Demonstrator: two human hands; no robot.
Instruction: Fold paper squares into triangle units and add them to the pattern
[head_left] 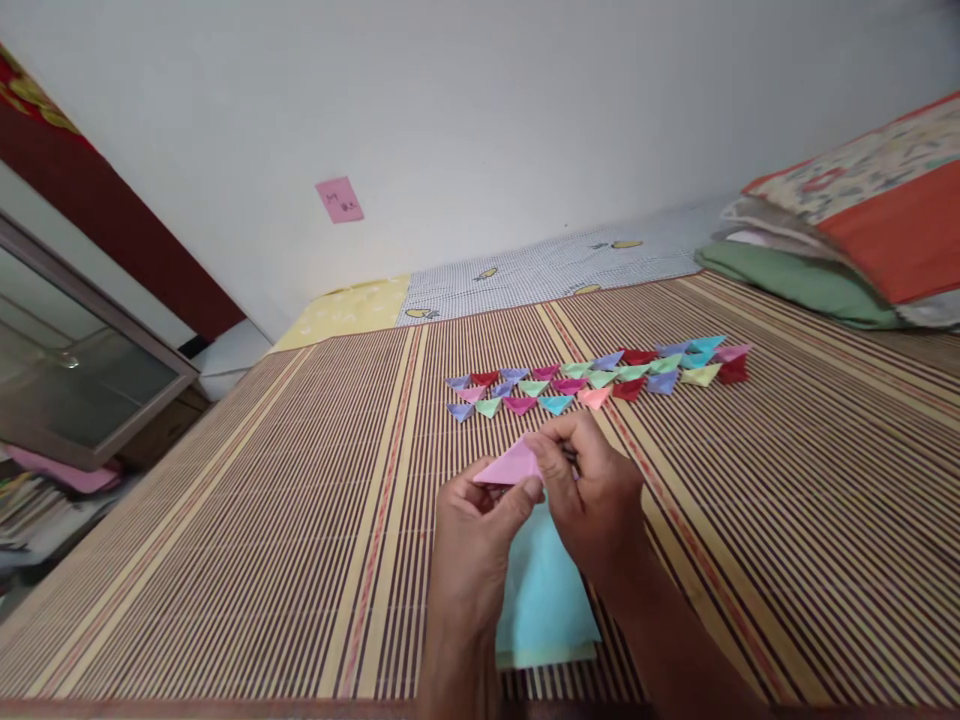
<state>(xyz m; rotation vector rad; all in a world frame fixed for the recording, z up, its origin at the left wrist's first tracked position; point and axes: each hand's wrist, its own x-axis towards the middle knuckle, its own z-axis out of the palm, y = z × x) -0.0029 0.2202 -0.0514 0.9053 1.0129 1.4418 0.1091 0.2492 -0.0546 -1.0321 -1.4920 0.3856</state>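
A pink sheet of paper, folded into a triangle, is held up between my two hands. My left hand pinches its lower edge with the thumb in front and the fingers behind. On its right end, my right hand grips the paper between thumb and fingers; that end is partly hidden. Beneath my hands lies a stack of light blue paper, with a greenish sheet showing at its near edge. Beyond them, several small folded paper triangles in many colours sit in rows on the striped mat.
Folded bedding and a pillow are piled at the far right. Patterned cloth runs along the white wall, where a pink note is stuck. To the left stand a glass-panelled cabinet door and stacked books.
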